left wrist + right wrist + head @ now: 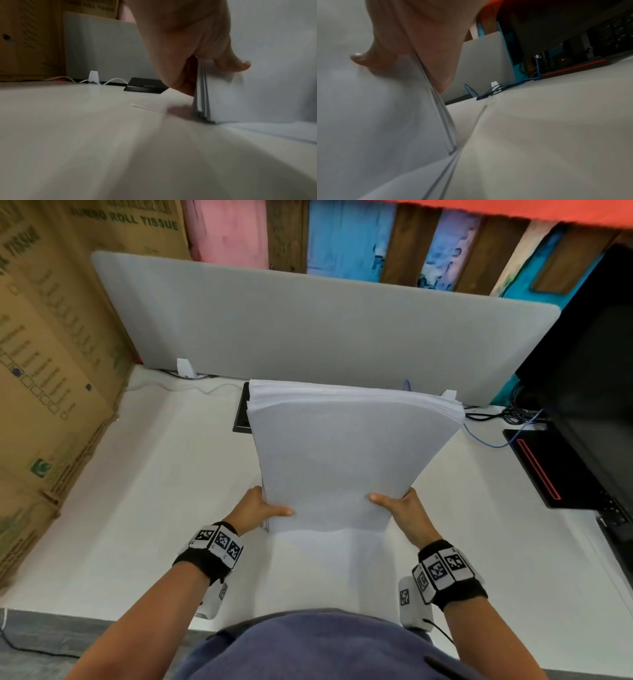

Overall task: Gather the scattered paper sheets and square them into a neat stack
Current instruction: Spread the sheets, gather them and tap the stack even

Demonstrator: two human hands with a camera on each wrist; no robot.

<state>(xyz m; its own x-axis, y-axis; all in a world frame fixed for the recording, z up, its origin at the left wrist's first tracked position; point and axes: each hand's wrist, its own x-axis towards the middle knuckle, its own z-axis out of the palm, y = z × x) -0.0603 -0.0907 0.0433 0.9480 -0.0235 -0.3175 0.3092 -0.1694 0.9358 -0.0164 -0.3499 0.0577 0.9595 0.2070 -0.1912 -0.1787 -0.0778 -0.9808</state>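
A thick bundle of white paper sheets (346, 453) stands on its lower edge on the white desk (154, 501), leaning away from me, its top edges fanned unevenly. My left hand (263, 508) grips the bundle's left side near the bottom, thumb across the front sheet. My right hand (402, 506) grips the right side the same way. In the left wrist view the sheets (221, 100) show several separate lower edges under the thumb (240, 66). In the right wrist view the sheet edges (436, 102) run down to the desk, the thumb (361, 58) pressed on the front.
A grey divider panel (308, 326) closes the desk's far side. Cardboard boxes (44, 371) stand at the left. A black monitor (596, 392) and its base (544, 467) stand at the right, with blue and black cables (496, 426). A black cable hatch (241, 419) lies behind the paper.
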